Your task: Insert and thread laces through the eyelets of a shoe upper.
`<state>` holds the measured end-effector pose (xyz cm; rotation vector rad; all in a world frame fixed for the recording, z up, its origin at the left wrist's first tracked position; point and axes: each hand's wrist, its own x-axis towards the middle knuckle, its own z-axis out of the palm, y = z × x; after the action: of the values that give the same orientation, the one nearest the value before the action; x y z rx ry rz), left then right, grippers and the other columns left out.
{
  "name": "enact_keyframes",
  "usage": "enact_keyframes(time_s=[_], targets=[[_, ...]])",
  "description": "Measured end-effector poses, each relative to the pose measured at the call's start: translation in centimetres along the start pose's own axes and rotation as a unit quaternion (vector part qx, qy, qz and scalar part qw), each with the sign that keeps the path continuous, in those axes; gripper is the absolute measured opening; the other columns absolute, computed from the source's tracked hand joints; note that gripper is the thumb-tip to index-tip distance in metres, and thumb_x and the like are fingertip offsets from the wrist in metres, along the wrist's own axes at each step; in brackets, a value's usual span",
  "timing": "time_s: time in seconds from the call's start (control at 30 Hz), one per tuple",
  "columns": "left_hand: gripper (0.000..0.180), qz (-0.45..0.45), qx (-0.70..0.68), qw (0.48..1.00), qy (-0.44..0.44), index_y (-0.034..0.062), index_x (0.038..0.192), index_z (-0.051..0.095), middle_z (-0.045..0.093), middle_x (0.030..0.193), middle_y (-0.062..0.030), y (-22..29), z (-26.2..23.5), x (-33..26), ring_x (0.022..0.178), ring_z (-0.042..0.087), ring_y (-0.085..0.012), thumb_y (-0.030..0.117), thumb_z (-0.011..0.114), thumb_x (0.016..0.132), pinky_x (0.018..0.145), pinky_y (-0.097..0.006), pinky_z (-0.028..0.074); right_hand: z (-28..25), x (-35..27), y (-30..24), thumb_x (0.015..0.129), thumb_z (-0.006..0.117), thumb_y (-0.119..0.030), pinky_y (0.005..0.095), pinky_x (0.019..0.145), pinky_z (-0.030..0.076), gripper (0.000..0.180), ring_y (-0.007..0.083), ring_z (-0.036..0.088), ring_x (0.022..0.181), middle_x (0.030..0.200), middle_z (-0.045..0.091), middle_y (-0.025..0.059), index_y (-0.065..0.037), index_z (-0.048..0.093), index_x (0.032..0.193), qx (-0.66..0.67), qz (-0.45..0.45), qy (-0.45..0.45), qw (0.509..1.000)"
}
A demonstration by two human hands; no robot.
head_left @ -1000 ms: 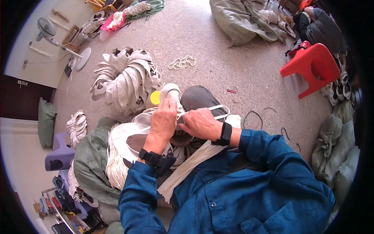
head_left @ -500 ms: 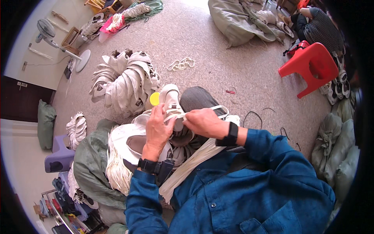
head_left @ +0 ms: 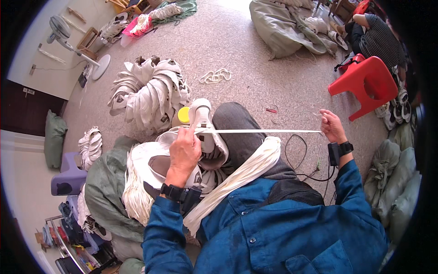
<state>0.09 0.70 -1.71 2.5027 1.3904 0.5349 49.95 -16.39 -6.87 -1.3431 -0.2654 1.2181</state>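
Note:
A light-coloured sneaker (head_left: 201,111) stands toe-away in front of me, beside my grey trouser knee. My left hand (head_left: 185,150) is closed at its side near the lace holes; the fingertips are partly hidden. From there a flat white shoelace (head_left: 269,131) runs taut to the right. My right hand (head_left: 332,126), out at arm's length, pinches the far part of that lace. Across my lap lies a bundle of white laces (head_left: 244,178). Left of my left wrist are a white shoe upper with a brown-grey lining (head_left: 159,166) and a second hank of laces (head_left: 137,201).
A ring of stacked shoe uppers (head_left: 150,93) and a yellow lid (head_left: 183,114) lie ahead. Loose laces (head_left: 215,76) rest on the floor. At right stand a red stool (head_left: 365,86) and filled sacks (head_left: 388,173). A person (head_left: 378,36) sits far right. A fan (head_left: 98,66) stands left.
My right hand has swung far out to the right, drawing the lace out straight. Before, both hands were close together over the shoe. My left hand has stayed by the shoe.

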Motion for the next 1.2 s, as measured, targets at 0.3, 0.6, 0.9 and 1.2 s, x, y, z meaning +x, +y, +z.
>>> enact_keyframes(time_s=[0.3,0.6,0.9,1.2], targets=[[0.024,-0.022,0.059,0.998,-0.004,0.0032,0.113,0.064,0.061,0.100,-0.0162,1.2,0.6,-0.3,0.084,0.065,-0.0376,0.009,0.057,0.090,0.071,-0.046,0.053,-3.9,4.1,3.0,0.095,0.054,-0.009,0.0224,0.038,0.027,0.019,0.0042,0.035,0.043,0.066,0.051,-0.0032,-0.005,0.058,0.113,-0.038,-0.014,0.073,0.997],[0.031,0.025,0.082,0.996,0.037,0.0040,0.116,0.063,0.061,0.099,-0.0136,0.7,0.3,-1.0,0.083,0.064,-0.0324,0.013,0.063,0.087,0.075,-0.044,0.053,6.9,2.5,0.6,0.097,0.057,-0.017,0.0195,0.049,0.040,0.016,0.0062,0.053,0.060,0.088,0.064,0.0010,-0.006,0.061,0.109,-0.132,-0.101,0.009,0.986],[0.027,-0.169,-0.410,0.895,0.036,-0.0034,0.115,0.059,0.063,0.101,-0.0134,6.2,3.7,-4.8,0.078,0.063,-0.0151,0.012,0.064,0.093,0.064,-0.031,0.052,23.0,-5.2,2.9,0.102,0.053,-0.016,0.0214,0.051,0.045,0.015,0.0060,0.057,0.060,0.078,0.063,0.0007,-0.004,0.059,0.108,-0.221,0.013,-0.347,0.911],[0.016,-0.220,-0.444,0.869,0.009,-0.0022,0.103,0.065,0.067,0.078,-0.0028,4.4,5.5,-3.2,0.065,0.059,-0.0071,0.010,0.065,0.093,0.060,-0.025,0.049,28.3,-4.5,8.1,0.089,0.060,-0.013,0.0444,0.066,0.051,0.018,0.0411,0.067,0.080,0.081,0.066,0.0249,0.003,0.066,0.095,-0.420,-0.270,-0.271,0.823]])
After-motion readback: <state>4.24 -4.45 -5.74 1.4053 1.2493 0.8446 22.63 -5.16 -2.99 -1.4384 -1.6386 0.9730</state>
